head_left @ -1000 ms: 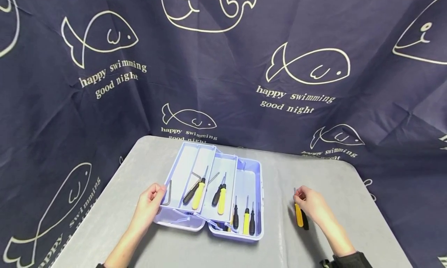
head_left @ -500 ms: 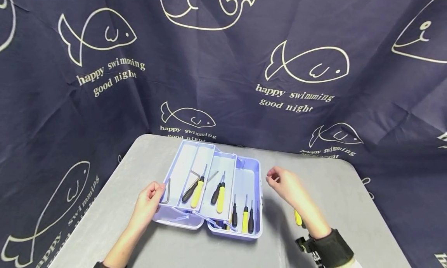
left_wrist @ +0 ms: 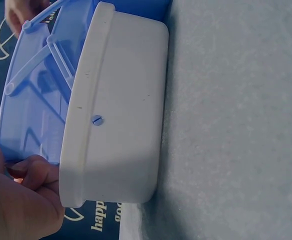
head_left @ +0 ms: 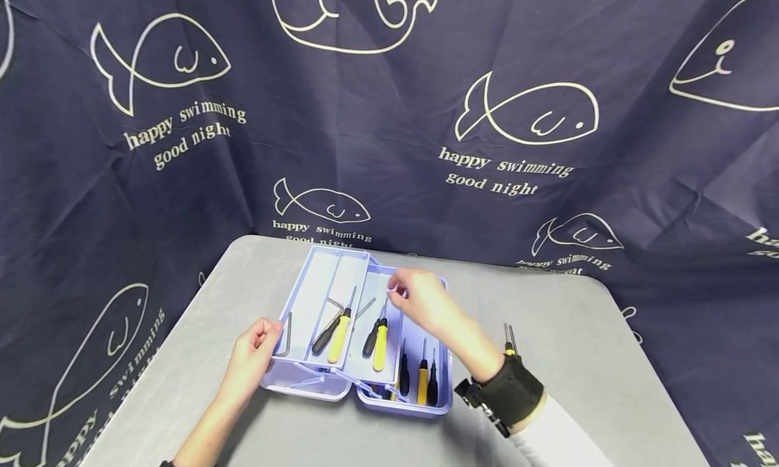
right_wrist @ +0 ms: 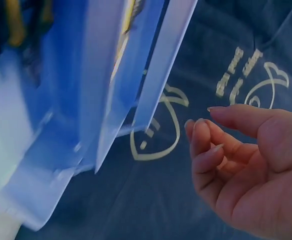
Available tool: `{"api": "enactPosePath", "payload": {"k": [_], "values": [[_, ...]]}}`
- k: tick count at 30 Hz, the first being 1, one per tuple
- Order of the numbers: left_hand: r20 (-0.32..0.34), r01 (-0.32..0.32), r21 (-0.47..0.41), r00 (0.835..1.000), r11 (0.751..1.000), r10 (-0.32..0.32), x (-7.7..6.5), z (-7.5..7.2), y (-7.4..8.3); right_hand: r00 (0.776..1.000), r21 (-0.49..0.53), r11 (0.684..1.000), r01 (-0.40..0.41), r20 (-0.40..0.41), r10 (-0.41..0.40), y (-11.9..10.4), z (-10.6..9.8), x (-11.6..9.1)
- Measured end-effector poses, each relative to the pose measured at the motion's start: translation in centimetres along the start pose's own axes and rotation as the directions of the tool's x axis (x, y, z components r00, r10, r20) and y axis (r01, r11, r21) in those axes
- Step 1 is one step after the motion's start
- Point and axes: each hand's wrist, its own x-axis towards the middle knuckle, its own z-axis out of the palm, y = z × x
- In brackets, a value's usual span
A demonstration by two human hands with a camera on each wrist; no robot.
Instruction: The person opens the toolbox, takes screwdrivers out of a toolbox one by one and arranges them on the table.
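A lilac toolbox (head_left: 449,379) stands with its trays fanned out to the left. My left hand (head_left: 255,349) grips the near left edge of the upper tray (head_left: 312,298), its fingers curled at that edge in the left wrist view. Over the middle tray (head_left: 376,286) hovers my right hand (head_left: 426,305), fingers loosely bent; the right wrist view shows a gap between thumb and fingertips, with nothing in it. Below that hand lie a yellow screwdriver (head_left: 380,349) and a black screwdriver (head_left: 370,340). The upper tray holds a yellow screwdriver (head_left: 337,340), a black-handled tool (head_left: 325,335) and hex keys (head_left: 289,335).
Several screwdrivers, one with an orange-yellow handle (head_left: 422,382), lie in the toolbox's bottom compartment. More screwdrivers (head_left: 510,338) lie on the grey table (head_left: 566,372) at right, partly behind my right forearm. A dark fish-print curtain (head_left: 377,115) hangs behind.
My right hand has let go of the screwdrivers on the table at right and moved left, over the toolbox's middle tray. My left hand has kept its grip on the upper tray.
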Motion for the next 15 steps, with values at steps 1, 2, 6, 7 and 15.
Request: {"api": "enactPosePath", "payload": {"k": [1,2,6,7,15], "values": [[0.003,0.001,0.000,1.000,1.000,-0.001,0.0,0.0,0.0,1.000,0.008,1.000,0.014,0.017,-0.014,-0.6,0.3,0.3],[0.006,0.002,-0.001,1.000,1.000,-0.002,0.0,0.0,-0.1,0.999,0.013,0.999,0.029,0.033,-0.029,-1.2,0.6,0.6],[0.015,0.001,-0.001,1.000,1.000,-0.001,0.1,-0.1,-0.2,0.989,0.066,0.995,0.071,0.125,-0.079,-3.6,2.0,1.4],[0.015,0.003,-0.002,1.000,1.000,-0.003,0.1,-0.1,-0.3,0.985,0.075,0.994,0.083,0.146,-0.094,-4.2,2.5,1.5],[0.006,-0.003,0.022,1.000,1.000,0.003,0.2,-0.1,-0.4,0.939,0.039,0.988,0.147,0.307,-0.152,-7.3,5.5,2.3]]}}
